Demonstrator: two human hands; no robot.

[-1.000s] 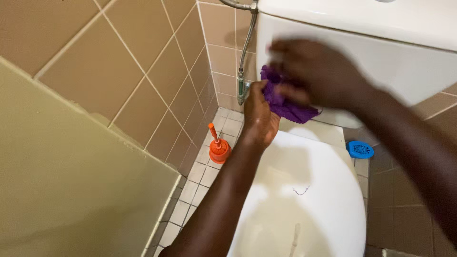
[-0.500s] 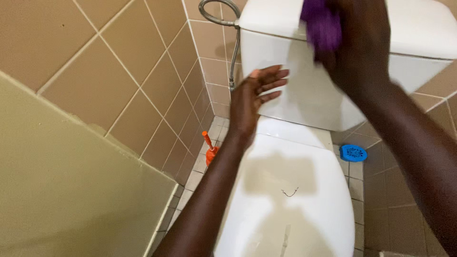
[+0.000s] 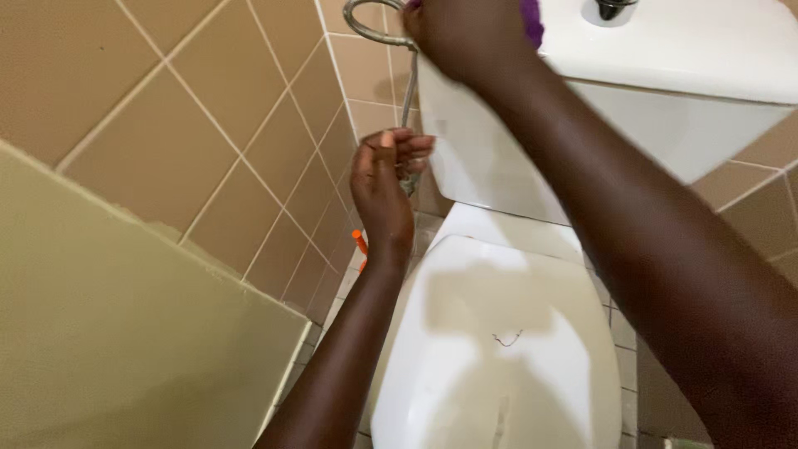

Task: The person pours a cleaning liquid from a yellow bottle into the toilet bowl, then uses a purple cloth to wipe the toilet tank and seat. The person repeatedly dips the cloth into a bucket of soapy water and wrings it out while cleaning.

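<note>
Right hand [image 3: 470, 37] at top centre, clamped on purple cloth [image 3: 532, 21], pressing it onto the left end of the white cistern [image 3: 665, 91]. Left hand [image 3: 384, 187] left of centre, fingers curled around the metal hose [image 3: 409, 91] beside the cistern. Closed toilet lid [image 3: 499, 349] below.

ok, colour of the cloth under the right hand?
Purple cloth, under the right hand on the tank; head view.
</note>
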